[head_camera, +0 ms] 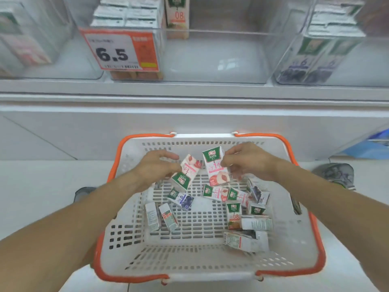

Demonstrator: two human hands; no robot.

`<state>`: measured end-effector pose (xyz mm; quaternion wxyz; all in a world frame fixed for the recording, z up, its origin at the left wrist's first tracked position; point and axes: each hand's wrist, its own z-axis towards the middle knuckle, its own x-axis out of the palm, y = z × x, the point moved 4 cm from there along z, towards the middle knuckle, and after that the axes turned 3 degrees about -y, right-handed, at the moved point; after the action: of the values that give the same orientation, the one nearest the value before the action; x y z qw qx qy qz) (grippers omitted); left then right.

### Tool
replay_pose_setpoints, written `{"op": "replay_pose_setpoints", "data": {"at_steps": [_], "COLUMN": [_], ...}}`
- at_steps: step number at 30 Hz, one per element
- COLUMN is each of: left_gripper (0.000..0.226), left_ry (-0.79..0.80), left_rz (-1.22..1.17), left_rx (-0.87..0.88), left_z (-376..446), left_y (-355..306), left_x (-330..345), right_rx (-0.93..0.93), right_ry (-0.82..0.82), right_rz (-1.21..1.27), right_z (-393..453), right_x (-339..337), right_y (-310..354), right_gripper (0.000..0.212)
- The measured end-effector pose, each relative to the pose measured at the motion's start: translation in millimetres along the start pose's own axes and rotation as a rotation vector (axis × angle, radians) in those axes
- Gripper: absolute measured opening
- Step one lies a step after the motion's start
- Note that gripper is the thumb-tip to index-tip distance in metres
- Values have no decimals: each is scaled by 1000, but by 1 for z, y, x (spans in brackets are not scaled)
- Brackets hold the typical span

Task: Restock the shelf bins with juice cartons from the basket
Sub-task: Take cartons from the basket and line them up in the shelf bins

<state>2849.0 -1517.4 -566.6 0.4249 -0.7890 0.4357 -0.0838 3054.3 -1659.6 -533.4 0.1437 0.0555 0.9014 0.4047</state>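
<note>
A white basket with an orange rim (117, 207) stands on the floor below me, with several small juice cartons lying loose inside. My left hand (155, 167) grips a pink peach carton (187, 172), tilted with its green top pointing down. My right hand (248, 163) pinches a second peach carton (215, 165), held upright above the basket's far end. A blueberry carton (182, 199) lies on the basket floor just below my left hand. On the shelf above stand clear bins: one in the middle (221, 57) holds a single carton (177, 15) at its back.
A bin with stacked cartons carries a price tag reading 6.5 (121, 51). At the right a bin (324, 49) holds blueberry cartons, and at the left a bin (31, 47) holds pink ones. My shoes (334, 173) flank the basket on the tiled floor.
</note>
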Motion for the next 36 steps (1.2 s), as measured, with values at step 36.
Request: {"op": "replay_pose_setpoints", "data": {"at_steps": [36], "left_gripper": [44], "left_ry": [8], "left_rz": [-311], "left_rx": [459], "left_z": [-95], "left_y": [-205], "left_x": [-61], "right_rx": [-468], "right_ry": [62], "right_rz": [440], "right_z": [-84], "right_x": [-48], "right_y": [156], "right_gripper": [70]}}
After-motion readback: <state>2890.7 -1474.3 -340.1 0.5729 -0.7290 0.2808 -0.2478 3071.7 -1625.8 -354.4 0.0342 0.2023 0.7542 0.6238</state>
